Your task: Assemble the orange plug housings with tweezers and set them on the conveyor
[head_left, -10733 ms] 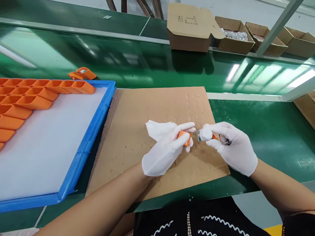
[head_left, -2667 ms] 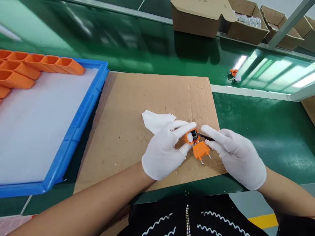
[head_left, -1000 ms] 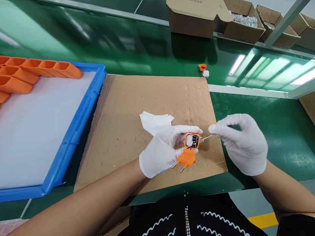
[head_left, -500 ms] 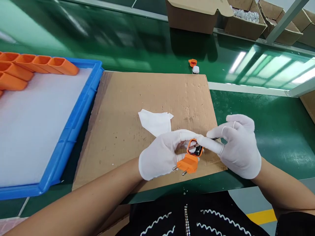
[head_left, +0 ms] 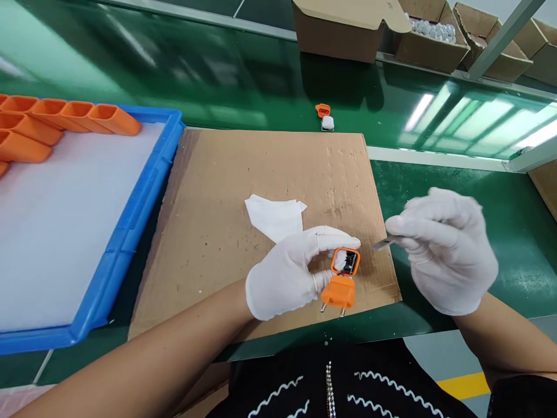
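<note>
My white-gloved left hand [head_left: 300,270] is closed around an orange plug housing [head_left: 358,264], its open end facing up. Inside that housing sit white padding and a dark part with pins. An orange two-pin plug head [head_left: 339,292] hangs just below it, tilted, with the metal pins pointing down. My gloved right hand [head_left: 444,249] pinches a slim metal tool [head_left: 383,242] that looks like tweezers, its tip pointing left and apart from the housing. The rest of the tool is mostly hidden by my fingers.
A cardboard sheet [head_left: 217,191] bears a white paper scrap [head_left: 276,216]. On the left, a blue tray [head_left: 143,197] holds several orange housings [head_left: 115,119]. Beyond the cardboard lie an orange plug piece [head_left: 322,110] and a white-topped part [head_left: 328,123]. Cardboard boxes [head_left: 337,38] stand behind.
My right hand has drawn the metal tool out of the housing and moved right. The plug head has swung to point more downward. The orange-and-white piece beyond the cardboard has shifted left.
</note>
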A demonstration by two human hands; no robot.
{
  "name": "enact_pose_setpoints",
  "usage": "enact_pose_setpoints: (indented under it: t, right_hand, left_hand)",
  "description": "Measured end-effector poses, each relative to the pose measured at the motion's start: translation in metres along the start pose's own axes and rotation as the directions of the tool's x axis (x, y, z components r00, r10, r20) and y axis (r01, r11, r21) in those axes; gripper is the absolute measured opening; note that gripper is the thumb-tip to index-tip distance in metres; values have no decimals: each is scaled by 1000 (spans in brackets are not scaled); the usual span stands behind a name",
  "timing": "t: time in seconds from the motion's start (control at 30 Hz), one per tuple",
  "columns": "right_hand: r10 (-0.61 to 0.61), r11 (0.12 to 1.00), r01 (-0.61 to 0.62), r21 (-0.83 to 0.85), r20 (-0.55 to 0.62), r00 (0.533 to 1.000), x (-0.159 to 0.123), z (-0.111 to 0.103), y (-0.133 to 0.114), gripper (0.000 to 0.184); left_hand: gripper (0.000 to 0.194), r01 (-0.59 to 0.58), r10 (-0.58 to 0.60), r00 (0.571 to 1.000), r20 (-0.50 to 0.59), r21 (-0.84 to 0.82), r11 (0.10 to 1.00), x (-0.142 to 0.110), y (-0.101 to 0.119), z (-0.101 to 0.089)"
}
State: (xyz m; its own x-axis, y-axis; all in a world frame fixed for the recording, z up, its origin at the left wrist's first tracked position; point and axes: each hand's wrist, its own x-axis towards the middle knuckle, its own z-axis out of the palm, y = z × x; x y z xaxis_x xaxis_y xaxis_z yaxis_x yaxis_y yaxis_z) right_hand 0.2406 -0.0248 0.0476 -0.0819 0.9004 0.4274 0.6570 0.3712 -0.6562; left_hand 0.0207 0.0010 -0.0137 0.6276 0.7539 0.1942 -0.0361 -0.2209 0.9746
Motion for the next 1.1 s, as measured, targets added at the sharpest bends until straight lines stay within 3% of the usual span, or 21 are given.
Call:
enact_pose_setpoints:
  t: [0.13, 0.23, 0.3, 0.4, 0.6, 0.83, 1.0, 1.1]
  right_hand:
    - [-134, 986, 157, 45, -325, 936, -5, -2, 4, 5]
    - [-8, 952, 133, 276, -413, 911, -11, -2, -2, 11]
    - [123, 870, 82, 486, -375, 919, -11, -1, -9, 13]
    - [198, 784, -18, 620, -222, 955, -12, 3, -17, 12]
    - [110, 700, -60, 712, -24, 994, -18, 12, -14, 16]
    - [72, 712, -33, 701, -26, 997, -20, 16, -13, 20]
    - [-53, 757, 93, 647, -82, 995, -22, 17, -11, 28]
    - [-68, 773, 125, 622, -115, 991, -24, 16, -12, 30]
  left_hand:
    - [38, 14, -13, 999, -33, 40, 999, 0, -2, -1]
    - [38, 48, -47, 998, -41, 21, 999, 0, -1, 0]
    - [36, 77, -78, 996, -40, -5, 997, 1, 0, 1]
    - [33, 148, -149, 989, -15, -58, 987, 1, 2, 3]
    - [34, 235, -237, 971, 11, -193, 953, 2, 8, 4]
    - [33, 255, -256, 966, 29, -243, 936, 1, 9, 2]
    - [34, 245, -247, 969, 24, -249, 937, 0, 6, 1]
    - [36, 220, -222, 975, 14, -218, 951, 0, 5, 0]
